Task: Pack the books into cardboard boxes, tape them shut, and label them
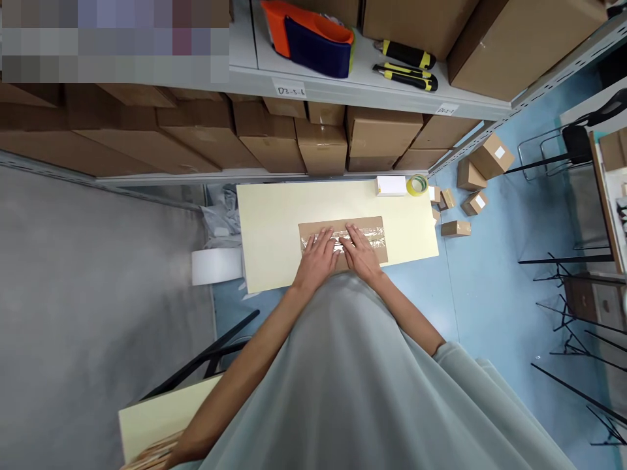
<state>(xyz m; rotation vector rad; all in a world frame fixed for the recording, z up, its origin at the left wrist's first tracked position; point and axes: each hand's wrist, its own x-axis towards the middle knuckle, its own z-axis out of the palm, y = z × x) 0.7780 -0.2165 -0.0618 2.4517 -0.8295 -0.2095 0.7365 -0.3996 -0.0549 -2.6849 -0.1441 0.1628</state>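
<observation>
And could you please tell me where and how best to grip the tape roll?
Grip the tape roll by its near rim, probably with the right hand from the near side: its open ring should admit a finger, while the white box crowds its left.

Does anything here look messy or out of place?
Yes: several small boxes lie at odd angles on the blue floor right of the table, unlike the shelved boxes standing in a row. Crumpled plastic is bunched by the table's left end. Glare hides whether the tape on the tabletop cardboard is wrinkled.
</observation>
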